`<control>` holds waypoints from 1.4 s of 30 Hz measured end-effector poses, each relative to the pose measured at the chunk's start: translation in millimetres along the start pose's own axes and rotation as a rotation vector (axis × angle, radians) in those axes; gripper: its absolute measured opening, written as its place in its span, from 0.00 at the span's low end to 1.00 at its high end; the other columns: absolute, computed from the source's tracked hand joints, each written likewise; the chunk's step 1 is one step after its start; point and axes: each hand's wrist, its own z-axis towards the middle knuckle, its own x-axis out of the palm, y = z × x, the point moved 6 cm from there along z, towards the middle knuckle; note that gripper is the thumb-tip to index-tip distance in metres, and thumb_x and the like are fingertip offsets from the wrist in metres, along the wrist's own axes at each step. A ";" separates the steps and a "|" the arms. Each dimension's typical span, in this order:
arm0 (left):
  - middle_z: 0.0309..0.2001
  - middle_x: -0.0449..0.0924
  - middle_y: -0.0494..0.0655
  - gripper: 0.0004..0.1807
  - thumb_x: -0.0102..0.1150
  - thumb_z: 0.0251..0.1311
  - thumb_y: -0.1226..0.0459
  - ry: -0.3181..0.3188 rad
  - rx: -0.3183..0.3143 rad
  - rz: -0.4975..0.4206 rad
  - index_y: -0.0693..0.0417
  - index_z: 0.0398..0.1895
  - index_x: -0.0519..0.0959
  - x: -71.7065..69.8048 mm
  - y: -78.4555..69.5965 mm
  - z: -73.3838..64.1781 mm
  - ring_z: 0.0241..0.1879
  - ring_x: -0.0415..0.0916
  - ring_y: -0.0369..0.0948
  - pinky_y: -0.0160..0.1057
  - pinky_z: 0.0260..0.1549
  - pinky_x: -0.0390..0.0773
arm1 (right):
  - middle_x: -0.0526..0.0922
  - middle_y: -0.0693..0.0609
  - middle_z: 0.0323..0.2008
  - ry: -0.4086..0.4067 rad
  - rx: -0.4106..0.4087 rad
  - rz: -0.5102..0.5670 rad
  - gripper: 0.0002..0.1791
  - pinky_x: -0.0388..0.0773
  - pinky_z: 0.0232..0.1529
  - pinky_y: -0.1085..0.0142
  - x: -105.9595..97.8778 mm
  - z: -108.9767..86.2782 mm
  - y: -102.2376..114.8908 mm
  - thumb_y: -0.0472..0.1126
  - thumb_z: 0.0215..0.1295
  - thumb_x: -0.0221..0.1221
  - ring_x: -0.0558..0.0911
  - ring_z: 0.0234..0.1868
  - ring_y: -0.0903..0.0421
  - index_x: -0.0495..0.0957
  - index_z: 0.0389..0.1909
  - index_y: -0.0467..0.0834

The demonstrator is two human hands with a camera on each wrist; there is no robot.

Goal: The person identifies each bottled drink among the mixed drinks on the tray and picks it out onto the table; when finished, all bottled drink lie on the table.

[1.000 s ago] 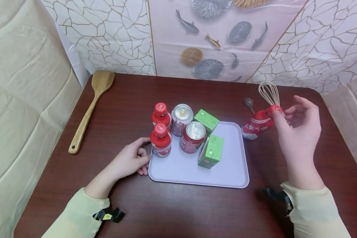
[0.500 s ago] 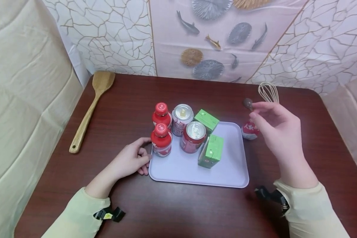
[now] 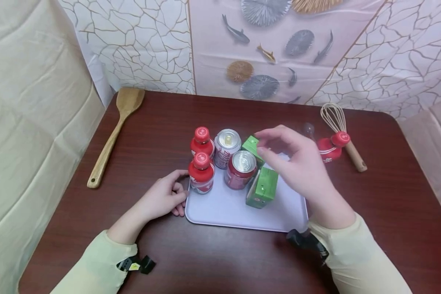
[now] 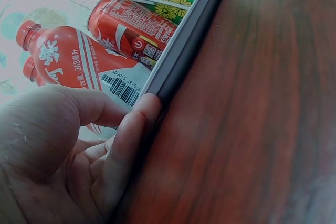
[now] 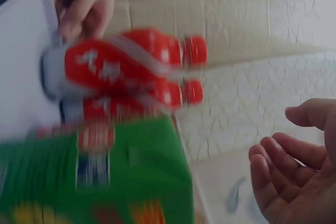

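My left hand (image 3: pixel 166 196) grips the left rim of the pale lilac tray (image 3: pixel 224 214), beside the front of two red-capped bottles (image 3: pixel 201 175). The left wrist view shows its fingertips on the tray rim (image 4: pixel 181 30). My right hand (image 3: pixel 297 161), with nothing in it, hovers above the tray's right side, thumb and fingers apart. Under and beside it stand two green cartons (image 3: pixel 262 188), the rear one partly hidden. A red cola can (image 3: pixel 239 179) and a paler cola can (image 3: pixel 226 157) stand between bottles and cartons. The right wrist view is blurred.
Right of the tray, another red bottle (image 3: pixel 330 151) stands on the table near a whisk (image 3: pixel 354 155). A dark spoon-like head (image 3: pixel 308 128) shows behind the right hand. A wooden spatula (image 3: pixel 110 143) lies at the left. A patterned cloth (image 3: pixel 264 49) hangs behind the table.
My right hand has moved left from the bottle beside the whisk to above the green cartons. That bottle, seen tilted earlier, now looks upright. The left hand stays at the tray rim.
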 end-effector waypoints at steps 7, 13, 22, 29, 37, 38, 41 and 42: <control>0.25 0.81 0.52 0.33 0.60 0.68 0.67 -0.006 -0.008 0.014 0.51 0.75 0.62 1.4 0.7 -1.0 0.19 0.85 0.48 0.46 0.22 0.87 | 0.86 0.56 0.43 0.099 -0.052 0.026 0.18 0.85 0.45 0.66 34.5 8.4 17.0 0.36 0.63 0.71 0.84 0.44 0.62 0.85 0.54 0.44; 0.25 0.81 0.52 0.33 0.60 0.68 0.66 -0.014 -0.010 0.023 0.50 0.75 0.63 -0.5 1.3 -1.9 0.19 0.85 0.48 0.46 0.22 0.87 | 0.85 0.52 0.43 0.229 -0.048 0.028 0.24 0.87 0.44 0.59 67.6 10.2 21.3 0.39 0.59 0.74 0.84 0.43 0.57 0.83 0.57 0.45; 0.25 0.81 0.50 0.32 0.62 0.68 0.66 -0.012 -0.005 0.030 0.51 0.74 0.64 0.3 1.7 -4.5 0.19 0.84 0.47 0.45 0.22 0.87 | 0.82 0.55 0.51 0.323 -0.081 -0.138 0.29 0.85 0.45 0.59 103.3 7.4 21.3 0.47 0.59 0.73 0.83 0.48 0.55 0.79 0.62 0.49; 0.24 0.81 0.51 0.32 0.60 0.68 0.67 -0.015 0.004 0.027 0.52 0.74 0.63 -1.3 -1.9 -2.2 0.19 0.85 0.47 0.46 0.21 0.87 | 0.81 0.55 0.51 0.289 -0.123 -0.314 0.26 0.83 0.46 0.60 112.8 12.4 25.1 0.49 0.58 0.74 0.80 0.51 0.58 0.81 0.57 0.50; 0.25 0.81 0.52 0.32 0.60 0.68 0.67 -0.013 -0.011 0.019 0.50 0.74 0.64 -1.2 -0.5 -1.7 0.19 0.85 0.48 0.46 0.22 0.87 | 0.82 0.57 0.47 0.241 -0.143 -0.326 0.19 0.81 0.43 0.63 114.5 9.4 25.5 0.50 0.57 0.74 0.80 0.47 0.60 0.83 0.48 0.51; 0.25 0.81 0.51 0.32 0.60 0.68 0.67 -0.011 -0.012 0.021 0.50 0.74 0.64 -1.0 -0.2 -1.7 0.19 0.85 0.48 0.46 0.22 0.87 | 0.82 0.57 0.46 0.239 -0.146 -0.321 0.19 0.81 0.43 0.64 113.2 7.7 25.7 0.50 0.57 0.74 0.80 0.46 0.61 0.84 0.47 0.50; 0.24 0.81 0.52 0.33 0.60 0.67 0.68 -0.007 -0.007 0.022 0.50 0.74 0.64 -0.8 -0.8 -1.9 0.19 0.85 0.48 0.46 0.22 0.87 | 0.83 0.58 0.44 0.241 -0.169 -0.307 0.18 0.80 0.41 0.65 109.1 2.2 28.0 0.49 0.56 0.75 0.80 0.44 0.62 0.85 0.46 0.49; 0.24 0.81 0.51 0.33 0.61 0.67 0.68 -0.008 -0.007 0.023 0.50 0.74 0.64 -1.1 -1.2 -2.0 0.19 0.85 0.48 0.46 0.22 0.87 | 0.83 0.58 0.43 0.245 -0.178 -0.303 0.18 0.80 0.41 0.65 107.7 0.2 29.1 0.49 0.56 0.75 0.80 0.43 0.61 0.85 0.46 0.49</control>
